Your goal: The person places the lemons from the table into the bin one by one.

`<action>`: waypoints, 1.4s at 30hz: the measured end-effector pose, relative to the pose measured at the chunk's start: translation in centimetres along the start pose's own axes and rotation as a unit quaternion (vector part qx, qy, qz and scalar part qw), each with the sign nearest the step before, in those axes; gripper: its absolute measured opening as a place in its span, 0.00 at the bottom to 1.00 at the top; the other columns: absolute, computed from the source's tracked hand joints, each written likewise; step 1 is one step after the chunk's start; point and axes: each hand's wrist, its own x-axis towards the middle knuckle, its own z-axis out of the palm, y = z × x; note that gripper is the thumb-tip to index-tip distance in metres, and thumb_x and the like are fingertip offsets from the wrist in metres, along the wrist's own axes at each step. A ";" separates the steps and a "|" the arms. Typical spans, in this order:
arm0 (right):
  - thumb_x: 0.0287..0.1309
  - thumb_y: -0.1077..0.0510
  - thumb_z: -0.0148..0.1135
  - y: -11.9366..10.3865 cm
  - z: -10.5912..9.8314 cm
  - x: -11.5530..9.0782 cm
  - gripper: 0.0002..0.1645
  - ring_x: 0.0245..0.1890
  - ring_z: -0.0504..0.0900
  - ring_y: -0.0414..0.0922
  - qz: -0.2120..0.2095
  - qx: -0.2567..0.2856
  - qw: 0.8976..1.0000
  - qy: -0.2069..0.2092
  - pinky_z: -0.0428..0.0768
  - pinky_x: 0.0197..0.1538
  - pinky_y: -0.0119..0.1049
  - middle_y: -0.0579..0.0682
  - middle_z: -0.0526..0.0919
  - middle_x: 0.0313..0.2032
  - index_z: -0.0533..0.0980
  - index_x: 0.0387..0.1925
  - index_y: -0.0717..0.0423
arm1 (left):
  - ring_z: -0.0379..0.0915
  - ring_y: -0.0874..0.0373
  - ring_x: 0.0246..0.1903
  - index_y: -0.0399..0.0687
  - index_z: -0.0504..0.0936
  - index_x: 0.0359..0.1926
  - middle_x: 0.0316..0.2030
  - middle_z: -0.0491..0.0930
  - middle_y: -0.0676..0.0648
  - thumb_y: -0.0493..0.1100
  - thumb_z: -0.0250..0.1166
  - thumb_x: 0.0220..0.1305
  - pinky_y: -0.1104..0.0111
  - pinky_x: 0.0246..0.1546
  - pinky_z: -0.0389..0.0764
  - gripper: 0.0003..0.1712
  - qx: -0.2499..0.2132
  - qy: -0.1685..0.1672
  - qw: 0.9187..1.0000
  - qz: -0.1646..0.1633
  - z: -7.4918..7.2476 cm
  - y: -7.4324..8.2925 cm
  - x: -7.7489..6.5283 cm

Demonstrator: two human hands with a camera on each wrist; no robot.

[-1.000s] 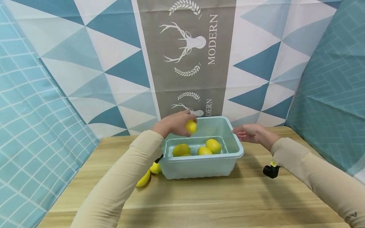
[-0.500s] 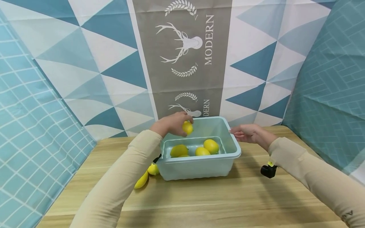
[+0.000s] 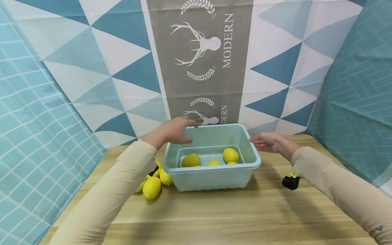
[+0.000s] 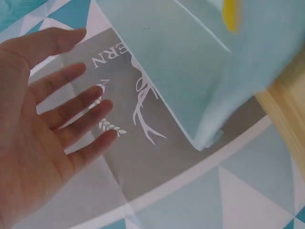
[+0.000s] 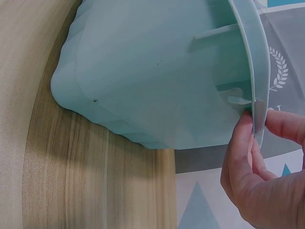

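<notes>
A light blue plastic bin (image 3: 211,178) stands on the wooden table with several lemons (image 3: 230,155) inside, some partly hidden by its front wall. Over the bin's left rim hovers my left hand (image 3: 176,131), empty, with the fingers spread apart. In the left wrist view this hand (image 4: 62,109) is palm in sight beside the bin wall. My right hand (image 3: 269,143) pinches the bin's right rim; in the right wrist view its thumb and fingers (image 5: 243,143) are on either side of the rim. More lemons (image 3: 151,187) lie outside, against the bin's left side.
The wooden table (image 3: 232,217) runs back to a patterned cloth backdrop (image 3: 199,81). Tiled-pattern cloth (image 3: 39,136) hangs along the left, and a teal cloth (image 3: 352,102) along the right. A black camera (image 3: 291,182) hangs under my right wrist.
My left hand has let go of a lemon over the bin and moved left. The lemons inside lie differently, and more of those outside are visible. My right hand stays at the rim.
</notes>
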 end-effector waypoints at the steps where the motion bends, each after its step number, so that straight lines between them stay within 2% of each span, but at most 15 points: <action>1: 0.62 0.61 0.59 0.0 0.0 0.0 0.15 0.33 0.80 0.36 0.000 -0.001 1.000 0.000 0.83 0.43 0.25 0.45 0.78 0.32 0.68 0.48 0.59 | 0.70 0.47 0.61 0.51 0.74 0.60 0.62 0.73 0.44 0.47 0.67 0.57 0.52 0.62 0.73 0.28 -0.004 0.005 1.000 -0.007 0.0 -0.2 -0.5; 6: 0.62 0.61 0.59 -0.2 -0.1 -0.2 0.16 0.34 0.80 0.36 0.001 0.001 1.000 -0.006 0.83 0.44 0.25 0.45 0.78 0.32 0.67 0.49 0.59 | 0.73 0.46 0.57 0.48 0.74 0.59 0.60 0.73 0.42 0.50 0.66 0.58 0.51 0.59 0.76 0.28 -0.026 0.042 0.998 -0.033 0.5 -0.9 -3.4; 12: 0.61 0.61 0.60 -0.1 0.0 -0.1 0.17 0.34 0.80 0.36 0.001 0.003 1.000 -0.013 0.83 0.44 0.25 0.45 0.78 0.33 0.67 0.50 0.58 | 0.74 0.46 0.55 0.47 0.74 0.59 0.60 0.73 0.41 0.52 0.64 0.59 0.50 0.55 0.77 0.29 -0.065 0.084 0.992 -0.063 1.4 -1.6 -6.6; 15: 0.61 0.61 0.61 0.0 -0.2 0.0 0.17 0.34 0.80 0.36 -0.001 0.000 1.000 -0.010 0.83 0.44 0.25 0.44 0.77 0.32 0.67 0.49 0.58 | 0.74 0.46 0.55 0.47 0.73 0.60 0.60 0.73 0.42 0.52 0.64 0.60 0.50 0.54 0.77 0.29 -0.085 0.098 0.988 -0.084 2.0 -1.8 -7.8; 18: 0.61 0.61 0.60 0.0 -0.3 0.2 0.15 0.33 0.80 0.36 -0.002 -0.005 1.000 -0.008 0.83 0.43 0.25 0.44 0.78 0.31 0.68 0.48 0.58 | 0.74 0.45 0.54 0.46 0.73 0.59 0.58 0.74 0.42 0.52 0.64 0.60 0.50 0.53 0.78 0.29 -0.093 0.127 0.983 -0.097 3.0 -2.0 -8.9; 24: 0.61 0.61 0.60 0.0 -0.4 0.2 0.12 0.32 0.80 0.36 -0.001 -0.003 1.000 -0.008 0.84 0.42 0.25 0.45 0.78 0.31 0.69 0.44 0.57 | 0.74 0.46 0.53 0.45 0.73 0.57 0.57 0.75 0.43 0.52 0.63 0.61 0.51 0.51 0.79 0.27 -0.093 0.197 0.968 -0.122 4.9 -2.4 -10.6; 28: 0.61 0.61 0.60 -0.1 -0.4 0.2 0.13 0.32 0.80 0.36 -0.001 -0.004 1.000 -0.010 0.83 0.42 0.25 0.44 0.78 0.31 0.68 0.45 0.57 | 0.73 0.45 0.54 0.45 0.72 0.58 0.57 0.74 0.42 0.53 0.62 0.63 0.49 0.52 0.78 0.27 -0.102 0.224 0.959 -0.140 6.0 -2.6 -11.4; 34: 0.61 0.61 0.60 -0.2 -0.3 0.2 0.13 0.31 0.80 0.35 -0.006 -0.012 1.000 -0.015 0.83 0.43 0.25 0.43 0.78 0.30 0.68 0.46 0.58 | 0.74 0.43 0.53 0.44 0.73 0.58 0.55 0.75 0.41 0.54 0.59 0.65 0.48 0.50 0.78 0.26 -0.093 0.234 0.954 -0.163 7.7 -2.6 -12.4; 42: 0.62 0.63 0.58 -0.1 -0.3 0.3 0.13 0.32 0.80 0.36 -0.003 -0.008 1.000 -0.018 0.83 0.43 0.25 0.44 0.79 0.31 0.68 0.47 0.58 | 0.74 0.40 0.53 0.41 0.76 0.54 0.53 0.77 0.39 0.52 0.62 0.59 0.46 0.51 0.77 0.26 -0.057 0.242 0.948 -0.199 10.0 -2.0 -13.2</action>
